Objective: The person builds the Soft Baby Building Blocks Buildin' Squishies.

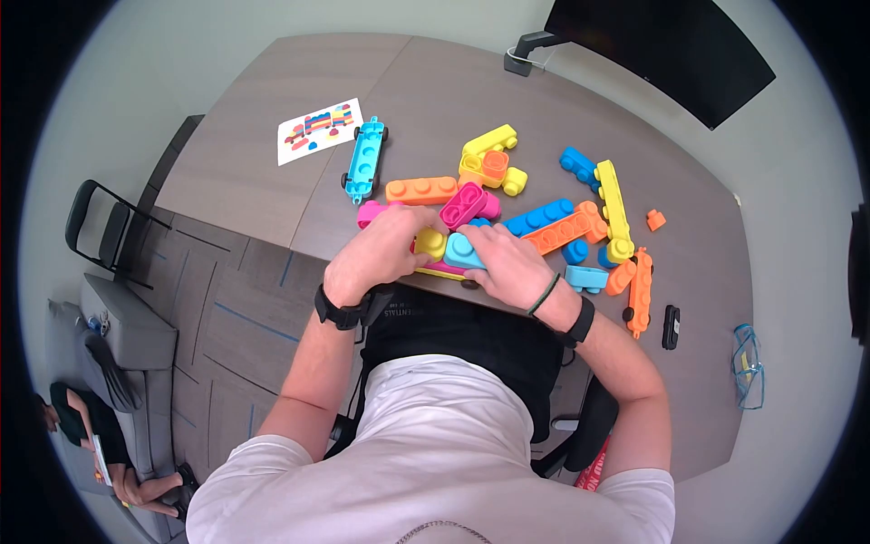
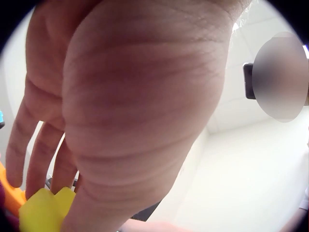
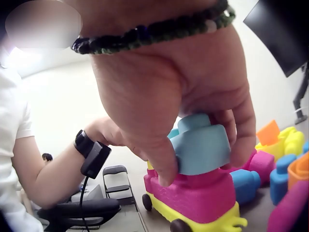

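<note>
Listener: What are the hands doing?

Operator: From my remote seat, I see the right hand [image 1: 512, 263] pinching a light-blue, round-studded plastic block [image 3: 200, 151] between thumb and fingers. The left hand [image 1: 385, 247] grips a yellow, rounded plastic block [image 1: 430, 245] just beside it.

Listener: How do those blocks lie?

Operator: The light-blue one is beneath the right palm, slightly tilted, above a magenta plastic block [image 3: 198, 198]. Some magenta shows under it, so I judge it not fully seated. Underneath is a yellow plastic wheeled base [image 3: 224, 225], its long axis running roughly left to right along the near edge of the brown table [image 1: 245, 154]. The right hand is nearer the light-blue block; the left is nearer the yellow.

Listener: And the counts, moving outward?

Operator: Each hand holds one block. I count two more wheeled bases: one turquoise wheeled base [image 1: 365, 161] to the left, one orange wheeled base [image 1: 640, 290] to the right. There is one white printed picture card [image 1: 322, 130], one pair of blue-framed glasses [image 1: 749, 367] and one black monitor [image 1: 666, 54]. The loose coloured blocks [image 1: 539, 218] overlap; I cannot give their exact number.
</note>
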Motion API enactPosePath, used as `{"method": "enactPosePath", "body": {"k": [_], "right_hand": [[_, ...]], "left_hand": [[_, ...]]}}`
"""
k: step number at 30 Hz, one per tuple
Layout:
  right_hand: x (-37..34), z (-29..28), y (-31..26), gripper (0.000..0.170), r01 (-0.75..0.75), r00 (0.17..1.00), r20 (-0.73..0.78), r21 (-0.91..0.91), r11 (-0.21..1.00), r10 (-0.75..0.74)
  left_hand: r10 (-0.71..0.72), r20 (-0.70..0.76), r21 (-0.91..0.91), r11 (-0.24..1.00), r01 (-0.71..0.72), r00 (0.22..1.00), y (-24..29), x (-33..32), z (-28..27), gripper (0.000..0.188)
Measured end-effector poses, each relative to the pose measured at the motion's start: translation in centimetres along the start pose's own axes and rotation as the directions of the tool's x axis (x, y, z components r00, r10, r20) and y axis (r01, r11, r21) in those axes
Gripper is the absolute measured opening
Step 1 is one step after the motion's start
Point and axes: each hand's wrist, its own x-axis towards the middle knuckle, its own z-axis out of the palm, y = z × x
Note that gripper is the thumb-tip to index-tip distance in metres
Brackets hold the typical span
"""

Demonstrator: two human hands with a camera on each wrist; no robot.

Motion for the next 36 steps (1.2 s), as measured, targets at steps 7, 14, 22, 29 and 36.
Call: {"method": "enactPosePath", "body": {"k": [7,14,22,29,36], "right_hand": [[1.8,-0.6,0.5,0.068,-0.073,0.978,0.195,-0.049,0.996,0.081],[1.2,1.7,-0.1,0.079,-0.090,0.984,0.131,-0.215,0.973,0.120],[0.4,5.0,-2.5,0.088,-0.199,0.980,-0.115,-0.575,0.794,0.162],[-1.2,0.8,1.3,0.065,-0.099,0.990,-0.101,0.022,0.995,0.101],[-5.2,-5.4,8.5,0.042,-0.747,0.642,-0.194,-0.372,0.550,0.742]], "left_hand": [[-0.043,0.020,-0.040,0.998,0.044,0.999,0.1,0.0,0.1,0.044],[-0.089,0.012,-0.084,0.992,0.089,0.996,-0.7,-0.1,0.6,0.045],[-0.073,-0.097,0.043,0.996,0.078,0.993,-1.8,-0.5,2.3,0.042],[-0.115,-0.068,0.018,0.993,0.116,0.991,-1.4,-0.4,1.7,0.044],[-0.148,-0.056,-0.015,0.989,0.147,0.987,-2.2,-0.3,1.6,0.046]]}}
